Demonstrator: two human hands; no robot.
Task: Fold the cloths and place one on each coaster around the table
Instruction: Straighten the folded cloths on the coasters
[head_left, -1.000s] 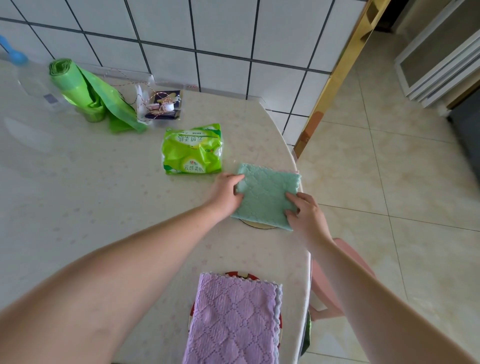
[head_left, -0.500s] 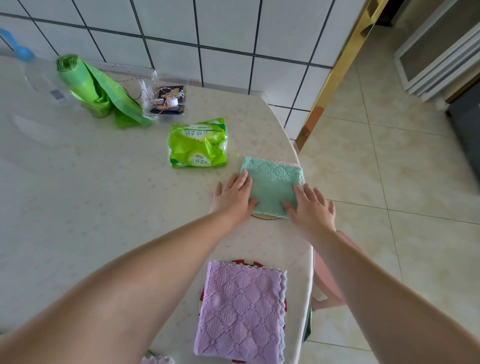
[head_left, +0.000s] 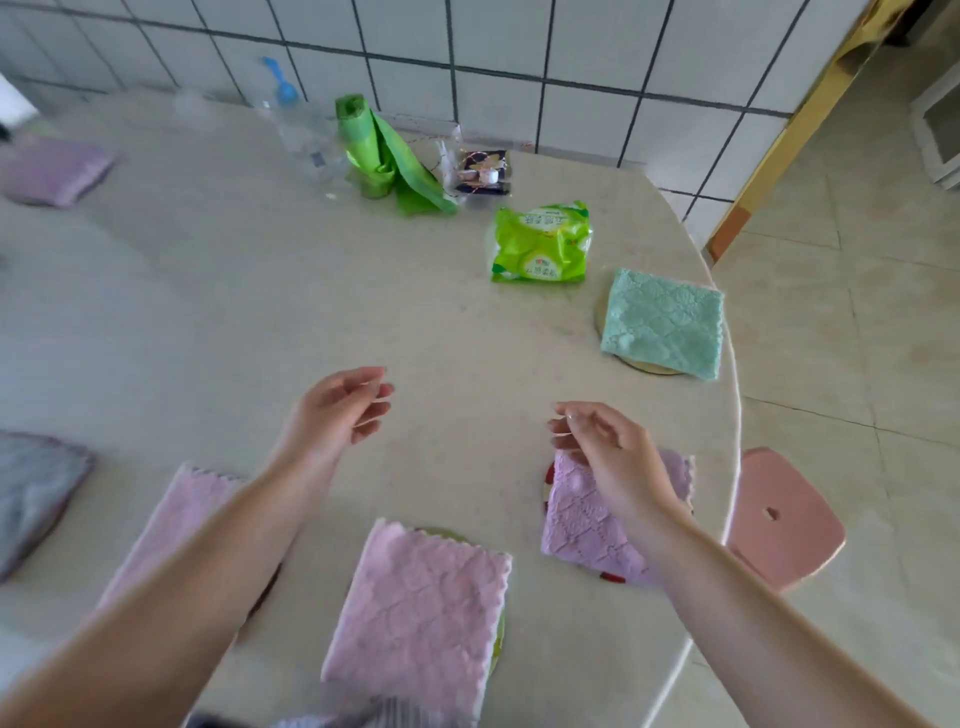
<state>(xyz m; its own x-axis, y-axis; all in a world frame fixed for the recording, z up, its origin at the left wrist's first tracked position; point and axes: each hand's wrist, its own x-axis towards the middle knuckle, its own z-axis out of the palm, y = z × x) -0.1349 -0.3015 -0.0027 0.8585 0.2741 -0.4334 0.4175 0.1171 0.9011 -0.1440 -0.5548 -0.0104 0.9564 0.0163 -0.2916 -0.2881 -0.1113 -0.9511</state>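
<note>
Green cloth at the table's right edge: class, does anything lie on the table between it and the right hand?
Nothing visible does. Bare table lies between the right hand and the green cloth; the green packet lies off to the cloth's left.

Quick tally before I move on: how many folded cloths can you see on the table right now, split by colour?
Pink folded cloths: 2
Purple folded cloths: 2
Green folded cloth: 1
Grey folded cloth: 1
Total: 6. A striped scrap at the bottom edge is too cut off to count.

A home dining corner: round table (head_left: 363, 312), tiled wall (head_left: 519, 62), pink stool (head_left: 779, 519).
</note>
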